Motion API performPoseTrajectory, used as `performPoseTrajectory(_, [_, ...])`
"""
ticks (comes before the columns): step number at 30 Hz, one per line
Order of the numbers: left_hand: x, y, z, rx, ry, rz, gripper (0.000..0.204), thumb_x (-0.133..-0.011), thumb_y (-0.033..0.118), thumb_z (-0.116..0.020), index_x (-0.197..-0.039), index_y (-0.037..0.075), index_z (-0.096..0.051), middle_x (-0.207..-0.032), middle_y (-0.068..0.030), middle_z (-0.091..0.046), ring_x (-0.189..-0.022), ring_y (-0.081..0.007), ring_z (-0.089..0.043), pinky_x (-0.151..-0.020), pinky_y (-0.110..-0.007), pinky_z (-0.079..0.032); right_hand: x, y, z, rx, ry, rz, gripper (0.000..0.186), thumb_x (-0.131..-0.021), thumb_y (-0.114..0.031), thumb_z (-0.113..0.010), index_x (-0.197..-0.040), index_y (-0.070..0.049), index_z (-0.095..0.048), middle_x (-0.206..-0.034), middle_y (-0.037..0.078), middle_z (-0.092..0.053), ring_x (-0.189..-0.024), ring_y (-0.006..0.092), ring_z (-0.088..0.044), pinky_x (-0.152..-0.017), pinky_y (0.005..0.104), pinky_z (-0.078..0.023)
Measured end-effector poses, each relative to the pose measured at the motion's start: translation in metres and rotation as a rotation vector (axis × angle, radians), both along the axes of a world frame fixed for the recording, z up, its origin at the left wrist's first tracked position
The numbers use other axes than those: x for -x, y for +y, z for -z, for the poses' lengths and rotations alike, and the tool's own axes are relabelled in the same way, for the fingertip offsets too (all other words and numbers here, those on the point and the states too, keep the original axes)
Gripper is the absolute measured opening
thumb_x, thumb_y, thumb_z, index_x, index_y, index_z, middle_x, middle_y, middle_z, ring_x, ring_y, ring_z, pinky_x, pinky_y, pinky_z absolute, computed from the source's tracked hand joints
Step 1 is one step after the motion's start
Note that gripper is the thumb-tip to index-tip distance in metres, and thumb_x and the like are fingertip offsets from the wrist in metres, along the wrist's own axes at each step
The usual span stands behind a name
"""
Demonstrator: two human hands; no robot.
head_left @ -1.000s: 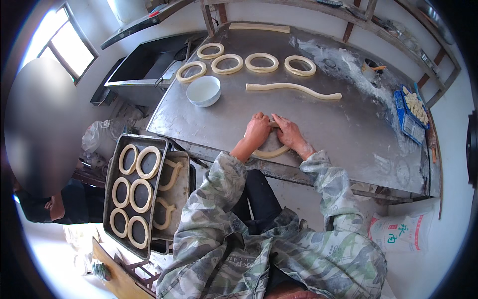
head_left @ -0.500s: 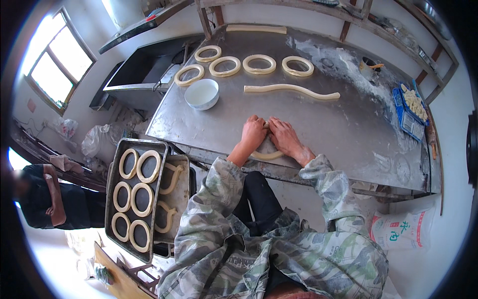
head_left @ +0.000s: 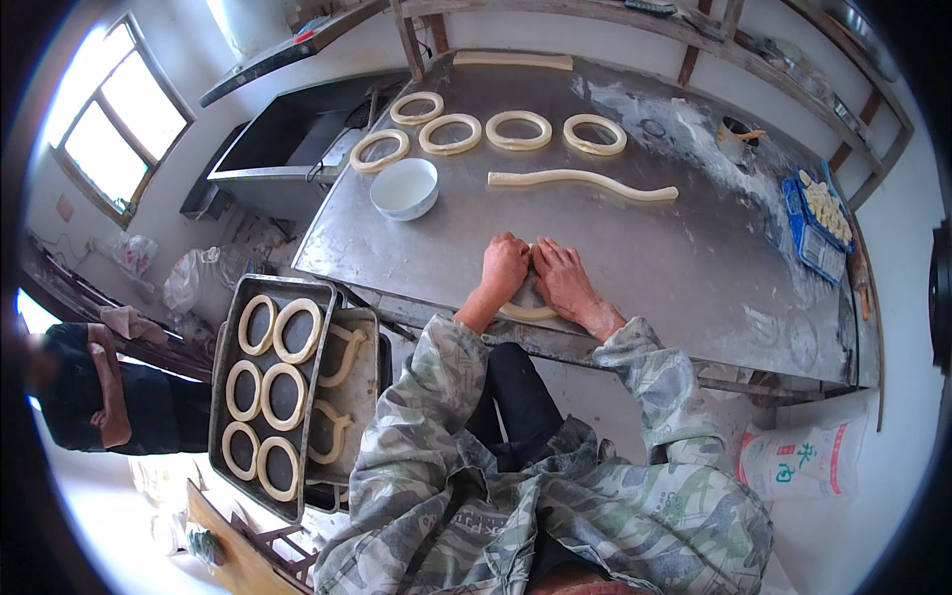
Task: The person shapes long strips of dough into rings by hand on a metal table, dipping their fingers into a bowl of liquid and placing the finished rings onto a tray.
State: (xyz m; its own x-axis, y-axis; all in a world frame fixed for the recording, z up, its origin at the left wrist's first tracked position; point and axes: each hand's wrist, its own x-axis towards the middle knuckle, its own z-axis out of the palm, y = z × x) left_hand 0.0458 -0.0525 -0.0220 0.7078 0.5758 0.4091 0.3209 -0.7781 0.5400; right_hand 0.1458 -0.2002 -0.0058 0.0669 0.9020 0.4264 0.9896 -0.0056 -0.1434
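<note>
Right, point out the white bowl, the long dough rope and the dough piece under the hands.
white bowl (head_left: 404, 188): head view, inner bottom.
long dough rope (head_left: 580, 181): head view, its middle.
dough piece (head_left: 526, 312): head view, exposed near edge.

Both palms are covering most of the pale curved dough piece (head_left: 526, 311) at the near edge of the steel table (head_left: 694, 258), so only its lower arc is showing under the left hand (head_left: 503, 270) and right hand (head_left: 563, 280). The stacked lower baking tray (head_left: 349, 382) is lying half hidden beneath the dark tray of dough rings (head_left: 266, 392). A person (head_left: 89, 387) at the left is cut off by the fisheye rim.
</note>
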Motion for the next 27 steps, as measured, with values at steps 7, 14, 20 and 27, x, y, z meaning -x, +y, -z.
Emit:
performPoseTrajectory(7, [0.000,0.005,0.006,0.022,-0.019,0.008,0.011,-0.076,0.013,-0.068,-0.080,0.006,-0.075,-0.086,-0.0180,-0.067,-0.090,-0.0373,-0.064,-0.082,-0.047,-0.053,-0.005,0.009,-0.001,-0.020,0.091,-0.009,0.041,-0.093,-0.022,-0.061,-0.129,-0.003,-0.060,-0.138,0.020,-0.056,-0.134,0.0347,-0.048,-0.106,0.0499,-0.038])
performPoseTrajectory(14, [0.005,0.011,0.000,0.031,-0.020,0.075,0.016,-0.076,0.017,-0.072,-0.088,0.009,-0.078,-0.085,-0.0152,-0.071,-0.083,-0.0362,-0.068,-0.077,-0.045,-0.055,-0.013,0.021,-0.013,-0.031,0.274,-0.067,0.027,-0.090,-0.020,-0.063,-0.110,-0.004,-0.072,-0.126,0.021,-0.065,-0.118,0.0362,-0.062,-0.095,0.0450,-0.050])
performPoseTrajectory(20, [0.007,0.007,-0.009,0.128,-0.008,0.097,0.012,-0.078,0.020,-0.071,-0.083,0.012,-0.079,-0.087,-0.0148,-0.071,-0.083,-0.0351,-0.068,-0.076,-0.046,-0.055,-0.032,0.015,0.002,-0.199,0.495,0.135,0.031,-0.087,-0.020,-0.064,-0.113,-0.003,-0.071,-0.119,0.018,-0.068,-0.107,0.0375,-0.066,-0.092,0.0440,-0.053])
performPoseTrajectory(27, [0.001,0.013,-0.002,0.083,-0.036,0.116,0.014,-0.080,0.022,-0.072,-0.087,0.013,-0.080,-0.088,-0.0119,-0.071,-0.082,-0.0333,-0.069,-0.075,-0.044,-0.055,-0.030,0.007,0.016,-0.158,0.455,0.109,0.037,-0.084,-0.016,-0.068,-0.119,-0.003,-0.068,-0.119,0.017,-0.068,-0.108,0.0360,-0.065,-0.093,0.0425,-0.053])
